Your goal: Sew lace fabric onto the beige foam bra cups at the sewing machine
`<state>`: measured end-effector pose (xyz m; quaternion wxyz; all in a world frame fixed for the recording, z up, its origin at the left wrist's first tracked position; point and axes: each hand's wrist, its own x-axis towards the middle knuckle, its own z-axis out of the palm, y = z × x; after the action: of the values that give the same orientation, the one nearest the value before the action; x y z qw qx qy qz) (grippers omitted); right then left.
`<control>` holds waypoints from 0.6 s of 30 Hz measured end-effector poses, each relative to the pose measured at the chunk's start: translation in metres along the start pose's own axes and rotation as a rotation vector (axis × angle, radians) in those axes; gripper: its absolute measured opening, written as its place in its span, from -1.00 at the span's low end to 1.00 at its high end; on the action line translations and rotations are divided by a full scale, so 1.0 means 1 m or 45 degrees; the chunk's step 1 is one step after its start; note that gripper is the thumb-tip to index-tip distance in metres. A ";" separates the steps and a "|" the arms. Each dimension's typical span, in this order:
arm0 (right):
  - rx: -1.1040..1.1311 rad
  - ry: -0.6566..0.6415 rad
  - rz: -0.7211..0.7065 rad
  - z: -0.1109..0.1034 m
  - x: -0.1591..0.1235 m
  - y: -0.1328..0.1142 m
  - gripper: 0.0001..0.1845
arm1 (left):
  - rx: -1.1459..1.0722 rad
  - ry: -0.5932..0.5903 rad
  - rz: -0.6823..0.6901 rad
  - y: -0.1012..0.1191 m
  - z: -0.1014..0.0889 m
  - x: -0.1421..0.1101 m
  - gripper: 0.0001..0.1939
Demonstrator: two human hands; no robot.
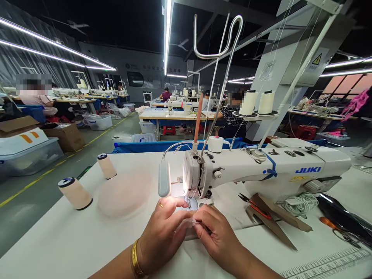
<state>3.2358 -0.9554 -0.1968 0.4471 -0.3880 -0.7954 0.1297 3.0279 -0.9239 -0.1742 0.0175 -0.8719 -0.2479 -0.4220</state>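
In front of the white sewing machine's [232, 164] needle area, my left hand [164, 230] and my right hand [217, 232] meet close together. A thin, pale, see-through piece of fabric [190, 221] shows between them, mostly hidden by the fingers. My right hand pinches it with thumb and bent fingers. My left hand is closed on its other side, with the forefinger stretched toward the presser foot [190, 202]. The lamp [164, 179] beside the machine head lights this spot. A gold bangle is on my left wrist.
Two peach thread cones [74, 193] stand at the left of the white table [58, 242]. At right lie red-handled thread snips [255, 207] on brown card [276, 226], a coiled cable [300, 204] and a ruler [316, 263]. Other people sit at machines beyond.
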 end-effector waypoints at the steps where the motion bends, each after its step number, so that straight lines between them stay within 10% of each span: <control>1: 0.004 0.001 -0.001 0.000 0.000 0.000 -0.84 | 0.006 0.016 0.010 0.000 0.000 0.000 -0.74; 18: 0.109 0.086 -0.057 -0.006 0.004 -0.006 -0.77 | -0.085 0.020 -0.109 0.005 -0.003 0.007 -0.80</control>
<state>3.2361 -0.9571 -0.1877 0.4926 -0.3550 -0.7820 0.1403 3.0312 -0.9263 -0.1662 -0.0278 -0.8572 -0.2705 -0.4374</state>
